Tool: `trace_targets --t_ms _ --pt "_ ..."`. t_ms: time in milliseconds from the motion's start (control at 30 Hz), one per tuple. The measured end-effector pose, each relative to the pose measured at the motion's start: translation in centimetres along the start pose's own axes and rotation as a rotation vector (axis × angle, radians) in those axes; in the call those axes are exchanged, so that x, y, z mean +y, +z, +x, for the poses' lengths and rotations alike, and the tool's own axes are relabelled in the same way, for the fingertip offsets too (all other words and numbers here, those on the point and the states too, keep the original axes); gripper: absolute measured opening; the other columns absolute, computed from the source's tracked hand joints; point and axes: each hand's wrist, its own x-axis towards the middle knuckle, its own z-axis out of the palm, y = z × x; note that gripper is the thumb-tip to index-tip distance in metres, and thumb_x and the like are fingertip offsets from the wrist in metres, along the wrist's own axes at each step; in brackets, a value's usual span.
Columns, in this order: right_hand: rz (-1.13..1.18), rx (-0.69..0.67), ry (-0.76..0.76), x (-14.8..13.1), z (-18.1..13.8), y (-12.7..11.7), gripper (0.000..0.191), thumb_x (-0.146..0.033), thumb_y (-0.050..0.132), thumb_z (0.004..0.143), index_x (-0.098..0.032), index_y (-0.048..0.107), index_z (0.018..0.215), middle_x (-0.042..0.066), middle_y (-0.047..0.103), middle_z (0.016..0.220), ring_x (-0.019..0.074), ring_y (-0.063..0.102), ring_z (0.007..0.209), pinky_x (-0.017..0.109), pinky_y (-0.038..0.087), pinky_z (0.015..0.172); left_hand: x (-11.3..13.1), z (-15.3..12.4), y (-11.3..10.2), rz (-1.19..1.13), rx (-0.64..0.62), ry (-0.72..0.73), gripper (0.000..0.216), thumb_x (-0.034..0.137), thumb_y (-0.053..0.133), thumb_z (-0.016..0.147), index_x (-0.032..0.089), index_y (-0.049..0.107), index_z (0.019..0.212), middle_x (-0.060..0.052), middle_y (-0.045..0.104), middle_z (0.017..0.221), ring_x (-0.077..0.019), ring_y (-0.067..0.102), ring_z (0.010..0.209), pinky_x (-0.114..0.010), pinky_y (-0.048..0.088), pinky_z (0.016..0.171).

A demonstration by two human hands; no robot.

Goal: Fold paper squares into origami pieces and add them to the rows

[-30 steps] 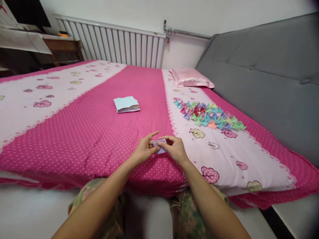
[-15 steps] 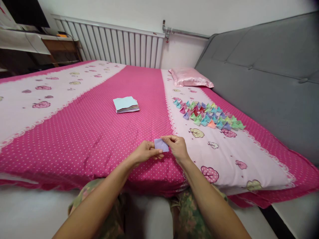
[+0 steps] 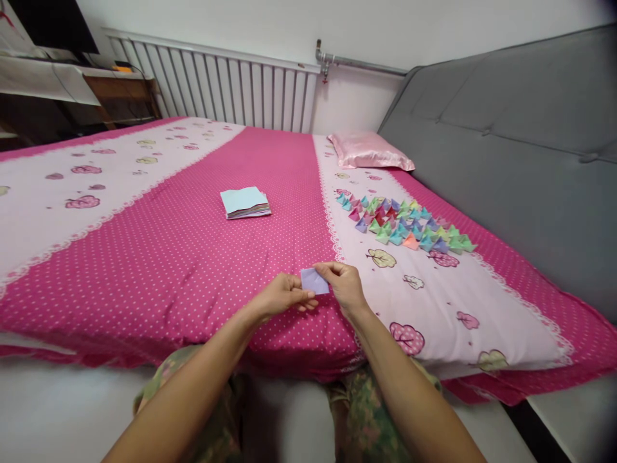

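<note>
A small lavender piece of folded paper (image 3: 315,281) is held up between my two hands, above the near part of the bed. My left hand (image 3: 288,296) pinches its lower left side, with the thumb in front and the other fingers behind. At its upper right edge, my right hand (image 3: 341,283) grips it between thumb and fingers. Farther off on the bed lies a stack of square coloured paper (image 3: 245,200), pale blue on top. To the right, several folded paper boats (image 3: 405,225) in many colours sit in close rows.
The bed (image 3: 193,257) wears a pink dotted and white printed cover. A pink pillow (image 3: 370,151) lies near the grey headboard (image 3: 520,116). Behind the bed stand a white radiator (image 3: 216,83) and, at far left, a desk (image 3: 120,87) with a dark monitor (image 3: 53,26).
The view has shifted very slightly. Both hands keep their hold on the lavender paper in nearly the same pose.
</note>
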Motion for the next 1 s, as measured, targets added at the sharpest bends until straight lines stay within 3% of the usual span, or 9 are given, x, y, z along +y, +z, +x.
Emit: trace_targets --t_ms 133,233,333,667,1000 --pt "0.037 -0.044 0.015 -0.31 -0.14 0.06 0.030 -0.039 0.071 0.061 -0.015 0.068 0.079 0.002 0.067 0.069 0.0136 0.059 0.061 0.026 0.046 0.059 -0.16 0.15 -0.01 -0.035 0.061 0.005 0.034 0.037 0.075 0.057 0.007 0.067 0.070 -0.011 0.070 0.065 -0.0137 0.063 0.057 -0.023 0.046 0.056" --pt "0.061 -0.174 0.052 -0.52 -0.40 0.11 0.038 -0.035 0.073 0.060 -0.017 0.064 0.092 0.003 0.068 0.077 0.0147 0.062 0.069 0.026 0.047 0.067 -0.12 0.24 -0.08 -0.070 0.125 0.031 0.033 0.037 0.076 0.055 0.008 0.067 0.070 -0.010 0.070 0.065 -0.0135 0.063 0.058 -0.023 0.047 0.058" --pt "0.010 -0.251 0.055 -0.39 -0.58 0.14 0.032 -0.035 0.073 0.060 -0.015 0.066 0.085 0.004 0.068 0.079 0.0151 0.061 0.071 0.027 0.046 0.069 -0.05 0.28 -0.17 -0.095 0.163 0.056 0.032 0.037 0.076 0.054 0.009 0.067 0.068 -0.008 0.070 0.064 -0.0137 0.064 0.060 -0.023 0.047 0.059" --pt "-0.052 -0.116 0.024 -0.24 -0.29 -0.03 0.027 -0.040 0.070 0.061 -0.014 0.066 0.060 -0.002 0.060 0.055 0.0098 0.049 0.052 0.023 0.038 0.053 0.13 -0.01 -0.05 -0.057 0.096 0.024 0.028 0.033 0.074 0.059 0.008 0.067 0.068 -0.010 0.070 0.065 -0.0133 0.064 0.056 -0.023 0.048 0.057" --pt "-0.003 -0.008 0.001 -0.21 0.10 -0.39 0.033 -0.046 0.067 0.063 -0.014 0.062 0.056 -0.005 0.049 0.047 0.0074 0.041 0.044 0.021 0.033 0.046 0.01 -0.12 -0.08 -0.028 0.066 -0.015 0.028 0.034 0.074 0.060 0.008 0.066 0.068 -0.011 0.070 0.065 -0.0138 0.063 0.056 -0.023 0.047 0.056"
